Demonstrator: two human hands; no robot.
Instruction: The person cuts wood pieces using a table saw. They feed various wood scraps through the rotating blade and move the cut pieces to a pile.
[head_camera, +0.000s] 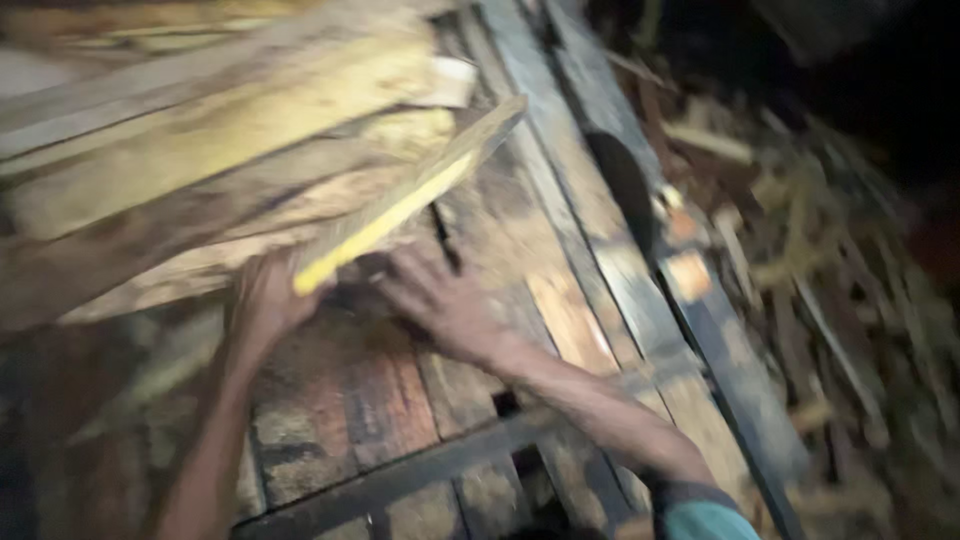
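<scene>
A pale yellow wood strip is glowing brightest among tan and grey-brown planks. The bench is showing dark brown boards with reddish patches. A teal sleeve is peeking in below.

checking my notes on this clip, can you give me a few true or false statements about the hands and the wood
1. The left hand is at the near end of a thin yellowish wood strip. True.
2. The right hand holds a hammer. False: it lies spread on the plank bench, with no tool.
3. A stack of boards lies behind the hands. True.
4. The area right of the bench is bare. False: wood scraps are piled there.
</scene>
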